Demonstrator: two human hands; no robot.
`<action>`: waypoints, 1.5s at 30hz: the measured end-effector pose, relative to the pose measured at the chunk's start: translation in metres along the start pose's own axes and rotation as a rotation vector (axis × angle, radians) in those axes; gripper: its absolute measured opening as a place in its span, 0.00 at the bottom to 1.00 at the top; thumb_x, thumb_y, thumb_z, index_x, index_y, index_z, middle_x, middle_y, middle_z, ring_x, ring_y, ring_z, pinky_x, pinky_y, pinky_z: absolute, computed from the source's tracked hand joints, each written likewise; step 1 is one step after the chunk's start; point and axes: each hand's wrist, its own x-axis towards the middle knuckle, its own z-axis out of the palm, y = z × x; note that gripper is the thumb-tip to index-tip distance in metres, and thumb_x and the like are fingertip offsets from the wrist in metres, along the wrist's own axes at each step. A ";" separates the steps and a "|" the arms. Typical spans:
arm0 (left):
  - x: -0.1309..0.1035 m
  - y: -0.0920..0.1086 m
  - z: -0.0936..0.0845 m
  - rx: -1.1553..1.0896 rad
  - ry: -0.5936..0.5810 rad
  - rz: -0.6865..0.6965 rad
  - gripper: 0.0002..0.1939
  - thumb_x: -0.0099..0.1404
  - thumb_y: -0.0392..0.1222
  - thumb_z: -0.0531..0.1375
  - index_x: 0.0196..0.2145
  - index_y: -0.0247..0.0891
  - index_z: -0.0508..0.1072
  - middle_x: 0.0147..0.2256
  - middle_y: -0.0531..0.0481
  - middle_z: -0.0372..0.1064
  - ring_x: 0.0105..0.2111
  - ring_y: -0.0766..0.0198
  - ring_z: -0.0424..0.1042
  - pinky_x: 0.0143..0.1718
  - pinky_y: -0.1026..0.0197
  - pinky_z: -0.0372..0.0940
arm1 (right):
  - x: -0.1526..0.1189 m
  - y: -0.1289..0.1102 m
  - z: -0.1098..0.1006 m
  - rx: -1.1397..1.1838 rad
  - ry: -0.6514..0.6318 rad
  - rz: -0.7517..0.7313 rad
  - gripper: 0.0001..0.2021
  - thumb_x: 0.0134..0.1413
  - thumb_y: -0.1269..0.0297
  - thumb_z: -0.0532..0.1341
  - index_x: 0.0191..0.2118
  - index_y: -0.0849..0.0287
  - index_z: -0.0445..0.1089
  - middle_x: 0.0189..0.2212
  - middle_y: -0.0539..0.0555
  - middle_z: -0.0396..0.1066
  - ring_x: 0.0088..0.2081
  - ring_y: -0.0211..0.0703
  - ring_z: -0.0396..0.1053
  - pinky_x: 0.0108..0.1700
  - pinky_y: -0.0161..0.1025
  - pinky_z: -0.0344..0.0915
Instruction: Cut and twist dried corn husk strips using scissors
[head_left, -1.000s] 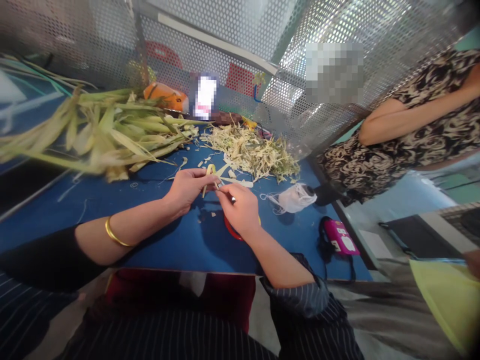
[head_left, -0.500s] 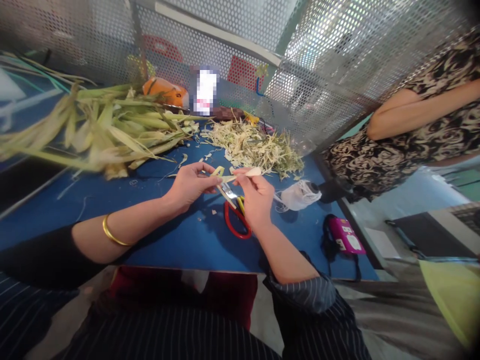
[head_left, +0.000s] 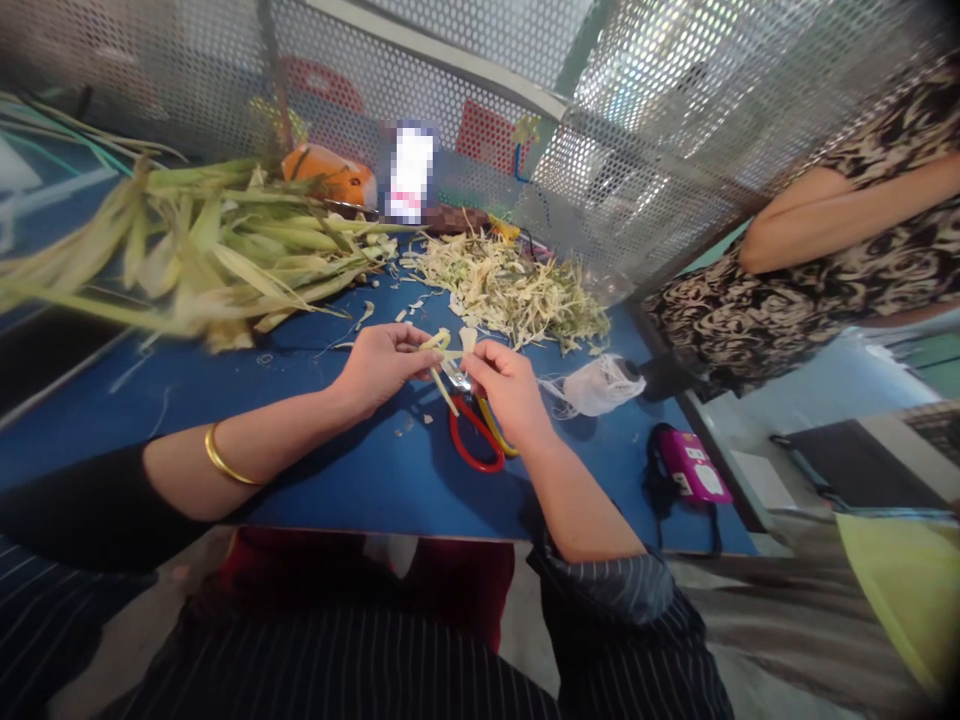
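Note:
My left hand (head_left: 381, 368) is closed in a pinch on a pale, folded strip of corn husk (head_left: 441, 341), one narrow end of which hangs down. My right hand (head_left: 511, 395) pinches the same strip from the other side, with fingertips close to those of the left. Beneath both hands lies a pair of scissors (head_left: 480, 465) with one red and one yellow handle; its blades are partly hidden by the fingers and strip. Beyond the hands is a heap of shredded husk bits (head_left: 517, 285). Long husk leaves (head_left: 247, 240) are piled at the left.
White string in a bag-like bundle (head_left: 596, 387) sits right of my hands. A magenta box (head_left: 696, 465) with a dark strap lies near the table's right edge. An orange packet (head_left: 326, 175) stands behind the leaves, before a perforated metal screen (head_left: 645, 140). A person (head_left: 847, 235) stands at right.
My right hand has turned slightly and shifted down along the husk strip. The strip's narrow end now hangs lower, and more of the scissors' yellow handle shows.

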 end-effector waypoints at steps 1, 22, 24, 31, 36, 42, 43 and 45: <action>0.000 0.000 0.000 0.008 0.000 0.005 0.11 0.51 0.40 0.67 0.31 0.32 0.74 0.27 0.49 0.74 0.24 0.68 0.71 0.29 0.63 0.68 | 0.000 0.000 0.000 -0.015 -0.022 0.010 0.11 0.52 0.62 0.59 0.23 0.58 0.62 0.17 0.44 0.56 0.21 0.31 0.53 0.26 0.33 0.50; -0.003 -0.008 -0.002 0.416 -0.136 0.205 0.14 0.55 0.47 0.64 0.35 0.34 0.77 0.27 0.48 0.75 0.26 0.65 0.71 0.26 0.66 0.62 | 0.002 0.001 -0.003 -0.331 -0.021 0.060 0.13 0.50 0.57 0.61 0.22 0.59 0.66 0.15 0.45 0.61 0.20 0.33 0.58 0.26 0.35 0.53; -0.003 -0.006 -0.003 0.384 -0.175 0.196 0.13 0.55 0.46 0.64 0.35 0.34 0.77 0.25 0.49 0.74 0.25 0.66 0.70 0.26 0.66 0.62 | 0.002 0.002 -0.003 -0.220 -0.016 0.097 0.11 0.49 0.56 0.63 0.26 0.58 0.67 0.18 0.46 0.66 0.21 0.35 0.63 0.27 0.35 0.59; -0.004 0.003 -0.003 0.222 -0.338 0.087 0.13 0.55 0.47 0.64 0.33 0.33 0.76 0.27 0.48 0.75 0.21 0.69 0.69 0.24 0.66 0.65 | 0.001 -0.005 -0.003 0.098 -0.183 0.149 0.16 0.44 0.50 0.66 0.29 0.59 0.67 0.19 0.45 0.65 0.20 0.32 0.61 0.24 0.33 0.60; -0.004 0.003 -0.005 0.231 -0.396 0.081 0.11 0.56 0.46 0.64 0.32 0.34 0.77 0.26 0.48 0.75 0.20 0.69 0.69 0.23 0.66 0.66 | 0.001 -0.007 -0.004 0.113 -0.175 0.166 0.16 0.48 0.50 0.64 0.24 0.59 0.66 0.14 0.43 0.56 0.18 0.30 0.53 0.21 0.31 0.52; -0.006 0.003 -0.003 0.200 -0.507 0.007 0.11 0.56 0.45 0.64 0.32 0.34 0.78 0.26 0.49 0.74 0.20 0.70 0.68 0.24 0.66 0.66 | 0.005 -0.003 -0.005 0.152 -0.074 0.135 0.09 0.48 0.61 0.63 0.25 0.61 0.71 0.16 0.44 0.60 0.19 0.29 0.55 0.22 0.31 0.52; -0.007 0.004 -0.003 0.182 -0.534 -0.014 0.11 0.55 0.44 0.64 0.33 0.34 0.79 0.26 0.49 0.74 0.20 0.70 0.68 0.23 0.67 0.66 | 0.005 -0.003 -0.005 0.171 -0.049 0.119 0.09 0.49 0.61 0.63 0.25 0.61 0.71 0.16 0.44 0.60 0.19 0.29 0.56 0.23 0.31 0.53; -0.009 0.006 -0.002 0.142 -0.574 -0.049 0.11 0.54 0.44 0.65 0.34 0.35 0.80 0.24 0.50 0.73 0.19 0.70 0.67 0.23 0.67 0.65 | 0.006 -0.003 -0.006 0.211 -0.010 0.102 0.09 0.50 0.60 0.62 0.25 0.60 0.70 0.16 0.44 0.60 0.19 0.29 0.57 0.23 0.31 0.55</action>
